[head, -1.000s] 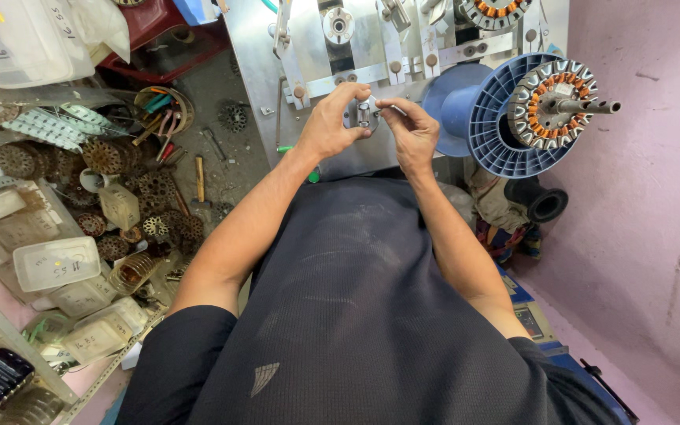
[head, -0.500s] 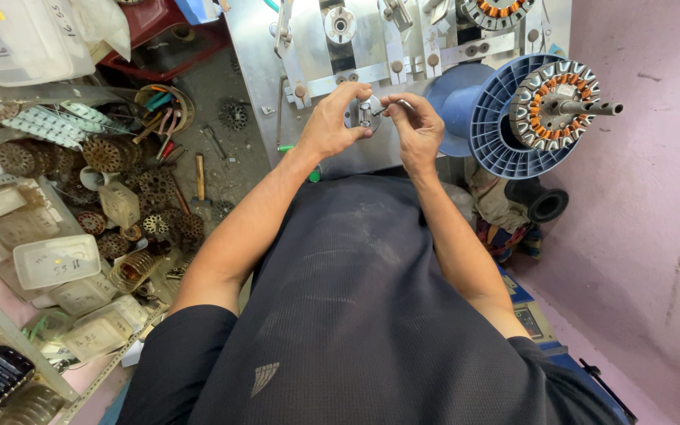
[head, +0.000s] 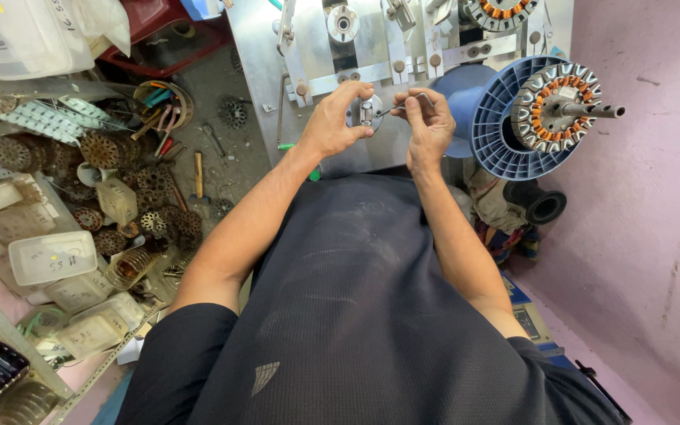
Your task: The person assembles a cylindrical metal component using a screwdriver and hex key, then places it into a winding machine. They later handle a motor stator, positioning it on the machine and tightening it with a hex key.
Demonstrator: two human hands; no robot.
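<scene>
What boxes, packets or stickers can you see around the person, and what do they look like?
Big plastic tub: top left corner, milky white, boxy, handwritten marks on it.
Flat lidded box: left side among the metal cores, clear-white rectangle, marked on its lid.
Smaller clear boxes: lower left, cloudy rectangles.
Blister strips: upper left, pale, flat, dotted rows.
No screens or signs show.

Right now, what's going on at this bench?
A person holds a small metal part in the left hand and works a thin bent metal tool into it with the right hand, in front of a grey metal machine. A wound motor core sits on a blue spool to the right.
</scene>
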